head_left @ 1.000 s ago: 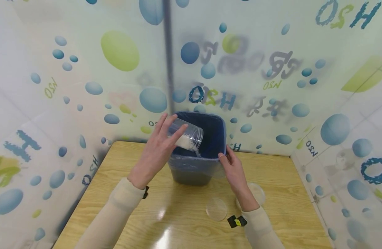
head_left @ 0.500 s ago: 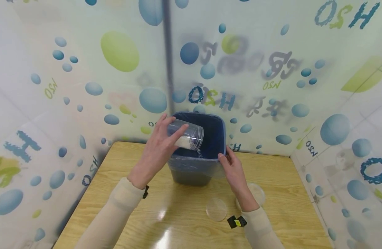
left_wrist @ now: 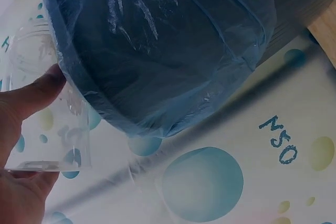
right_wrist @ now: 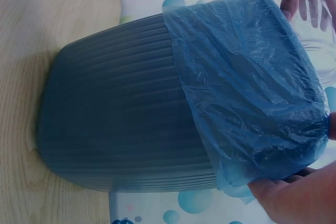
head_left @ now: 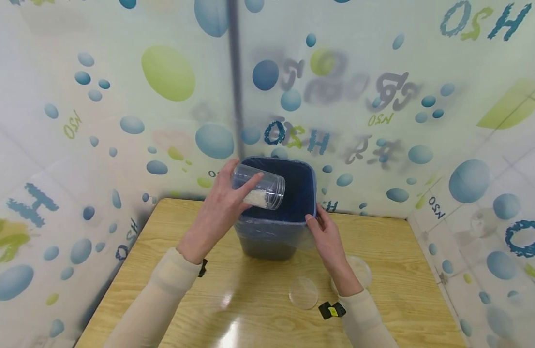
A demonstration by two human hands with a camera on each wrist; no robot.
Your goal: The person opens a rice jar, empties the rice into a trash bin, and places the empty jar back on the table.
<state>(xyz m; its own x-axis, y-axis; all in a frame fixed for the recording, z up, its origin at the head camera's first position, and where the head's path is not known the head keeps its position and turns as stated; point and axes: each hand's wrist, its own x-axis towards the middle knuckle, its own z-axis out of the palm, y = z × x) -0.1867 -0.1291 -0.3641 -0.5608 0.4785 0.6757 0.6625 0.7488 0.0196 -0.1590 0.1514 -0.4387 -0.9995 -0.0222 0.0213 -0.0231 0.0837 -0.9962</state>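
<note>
In the head view my left hand (head_left: pixel 215 210) grips a clear plastic jar (head_left: pixel 272 186), tipped on its side with its mouth over the opening of a dark waste bin (head_left: pixel 267 249). White, grainy contents lie along the jar's lower side. The left wrist view shows my thumb on the wall of the jar (left_wrist: pixel 79 148), close beside the bin's lined rim. My right hand (head_left: pixel 330 239) holds the bin's near right rim, thumb on the outside. A thin blue bag (right_wrist: pixel 241 77) is folded over that rim. The bin's floor is hidden.
A clear round disc (head_left: pixel 303 293) lies on the wooden table (head_left: pixel 393 270) in front of the bin. Another pale clear round piece (head_left: pixel 361 271) is partly hidden by my right forearm. A patterned curtain (head_left: pixel 363 183) stands close behind the bin.
White bits that were dropping from the jar's mouth no longer show, and less remains inside. My left fingers have shifted on the jar. The right hand keeps its hold.
</note>
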